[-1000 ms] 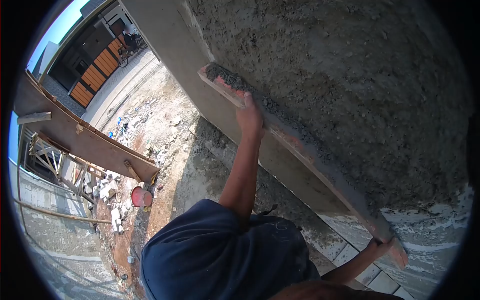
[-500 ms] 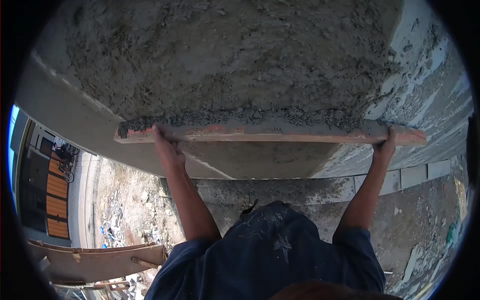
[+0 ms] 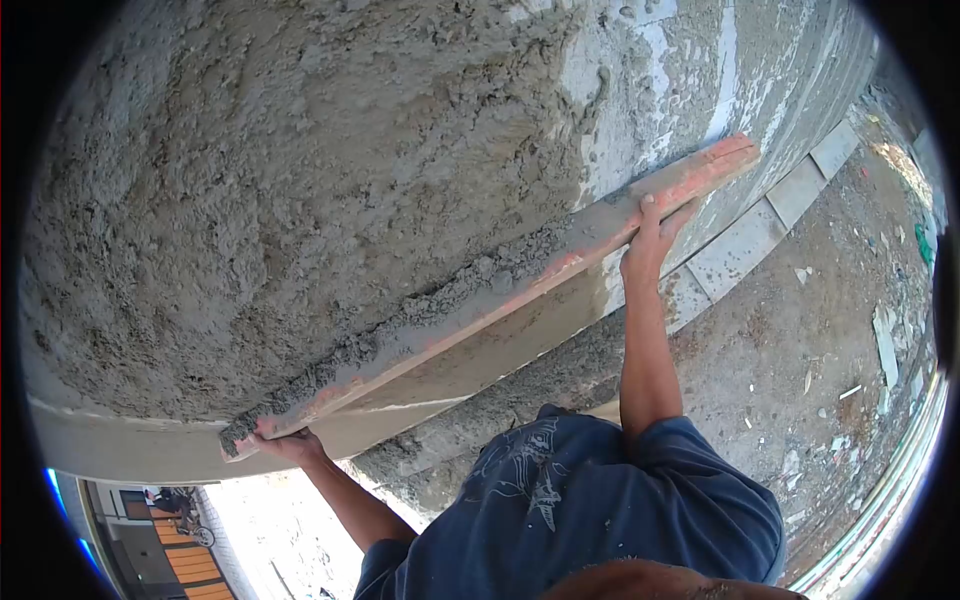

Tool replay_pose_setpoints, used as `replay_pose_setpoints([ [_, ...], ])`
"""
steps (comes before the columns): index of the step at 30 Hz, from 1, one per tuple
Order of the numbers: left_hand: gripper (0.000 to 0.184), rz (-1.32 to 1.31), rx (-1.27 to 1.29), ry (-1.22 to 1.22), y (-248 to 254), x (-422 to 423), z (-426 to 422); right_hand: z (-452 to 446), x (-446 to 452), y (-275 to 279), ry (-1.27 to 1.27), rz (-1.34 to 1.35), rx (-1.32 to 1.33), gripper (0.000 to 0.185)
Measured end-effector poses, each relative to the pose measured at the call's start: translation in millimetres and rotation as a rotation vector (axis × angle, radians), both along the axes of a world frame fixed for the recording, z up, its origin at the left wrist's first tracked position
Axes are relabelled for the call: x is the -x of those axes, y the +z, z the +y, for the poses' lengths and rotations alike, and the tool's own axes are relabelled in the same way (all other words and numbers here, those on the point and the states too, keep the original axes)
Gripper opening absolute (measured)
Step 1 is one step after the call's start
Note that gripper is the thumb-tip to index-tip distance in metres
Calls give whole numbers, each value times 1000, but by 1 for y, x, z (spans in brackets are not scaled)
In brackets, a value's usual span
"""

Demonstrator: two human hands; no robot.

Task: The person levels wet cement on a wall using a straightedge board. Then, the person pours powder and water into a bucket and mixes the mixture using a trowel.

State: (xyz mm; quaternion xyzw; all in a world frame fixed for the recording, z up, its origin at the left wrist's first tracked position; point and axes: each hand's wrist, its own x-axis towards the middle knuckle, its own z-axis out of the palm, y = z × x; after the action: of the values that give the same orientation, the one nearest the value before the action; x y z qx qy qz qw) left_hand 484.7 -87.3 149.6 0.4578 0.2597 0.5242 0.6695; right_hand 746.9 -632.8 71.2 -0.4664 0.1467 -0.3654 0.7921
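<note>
A long wooden straightedge (image 3: pixel 560 275), reddish and smeared with mortar, lies slantwise across the plastered wall (image 3: pixel 330 180). My left hand (image 3: pixel 290 447) is closed on its lower left end. Further up, toward the right end, my right hand (image 3: pixel 655 238) grips it, thumb and fingers about its edge. Wet grey mortar (image 3: pixel 480 280) is heaped in clumps along the board's upper side. Above the board the plaster is rough and lumpy; the strip beneath it (image 3: pixel 480 360) looks smoother.
White-streaked bare wall (image 3: pixel 660 90) is at the upper right. Flat slabs (image 3: pixel 735 250) line the wall's foot. Debris litters the dirt ground (image 3: pixel 790 350), with pipes (image 3: pixel 890 510) at the right edge. Orange-panelled doors (image 3: pixel 190 565) and a bicycle show at the lower left.
The straightedge has gone from nearly level to a slant in view, right end up and left end down. Both hands moved with it, still gripping. The view has turned too.
</note>
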Motion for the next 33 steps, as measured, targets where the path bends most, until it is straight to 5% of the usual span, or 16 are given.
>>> replay_pose_setpoints([
  [10, 80, 62, 65, 147, 42, -45, -84, -52, -43, 177, -100, -321, 136, 89],
  [23, 81, -101, 213, 122, 37, -44, -84, -63, -45, 212, -98, -296, 220, 91],
  [33, 69, 101, 89, 81, 30, -27, -74, -57, -16, 207, 7, -112, 333, 100],
])
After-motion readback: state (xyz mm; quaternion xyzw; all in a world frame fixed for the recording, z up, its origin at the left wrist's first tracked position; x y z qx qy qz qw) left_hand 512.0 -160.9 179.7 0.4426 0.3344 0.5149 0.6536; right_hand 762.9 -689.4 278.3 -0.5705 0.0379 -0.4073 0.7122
